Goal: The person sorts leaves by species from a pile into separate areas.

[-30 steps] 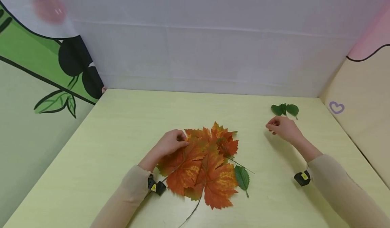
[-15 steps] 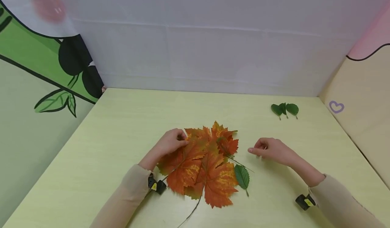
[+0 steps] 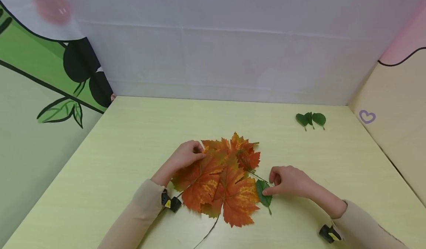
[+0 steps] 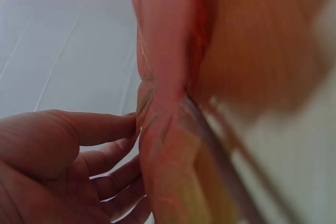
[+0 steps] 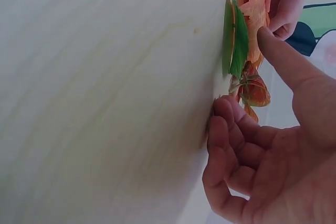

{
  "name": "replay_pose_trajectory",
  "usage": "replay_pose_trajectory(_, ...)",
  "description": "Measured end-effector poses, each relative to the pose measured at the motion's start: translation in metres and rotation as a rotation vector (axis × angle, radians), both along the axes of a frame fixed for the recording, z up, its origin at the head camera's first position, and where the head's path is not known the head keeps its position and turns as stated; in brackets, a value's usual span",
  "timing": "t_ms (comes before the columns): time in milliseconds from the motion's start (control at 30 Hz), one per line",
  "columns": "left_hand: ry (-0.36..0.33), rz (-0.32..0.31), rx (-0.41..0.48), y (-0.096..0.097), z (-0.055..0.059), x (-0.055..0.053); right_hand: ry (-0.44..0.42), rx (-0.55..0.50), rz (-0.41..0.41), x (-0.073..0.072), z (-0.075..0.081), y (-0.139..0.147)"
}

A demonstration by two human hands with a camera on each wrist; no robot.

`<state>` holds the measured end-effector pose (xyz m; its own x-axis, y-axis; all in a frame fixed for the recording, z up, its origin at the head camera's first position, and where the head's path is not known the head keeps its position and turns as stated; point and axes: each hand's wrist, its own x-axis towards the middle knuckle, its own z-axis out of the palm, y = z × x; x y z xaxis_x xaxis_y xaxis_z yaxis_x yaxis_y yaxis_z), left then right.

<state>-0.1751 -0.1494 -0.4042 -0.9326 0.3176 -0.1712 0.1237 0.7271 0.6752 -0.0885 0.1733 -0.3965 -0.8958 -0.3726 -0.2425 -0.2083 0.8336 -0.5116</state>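
Overlapping orange maple leaves with dark stems lie in a cluster mid-table. At the cluster's upper left, my left hand pinches a maple leaf by its edge; the left wrist view shows the thumb and fingertips against that leaf. Beside the cluster's right side lies a small green leaf, its stalk toward me. My right hand is over this leaf, thumb apart from the other fingers. From the right wrist, the fingertips are down at the table while the thumb is raised near the green leaf.
Several small green leaves sit together at the back right of the pale table. A thin stem extends from the cluster toward the front. A white backdrop stands behind, with printed panels on both sides.
My right hand has come from beside the back-right green leaves, toward me and leftward, to the single green leaf by the cluster. My left hand has stayed at the maple leaf.
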Motion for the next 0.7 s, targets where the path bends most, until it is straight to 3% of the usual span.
replay_pose_trajectory(367,0.005,-0.006,0.01,-0.0004,0.003,0.0016,0.023,0.109,-0.005,0.0014,0.0038,-0.008)
replay_pose_trajectory(700,0.007,-0.006,0.008,0.0001,0.0024,0.0017,-0.023,0.096,0.026,-0.0006,0.0074,-0.0022)
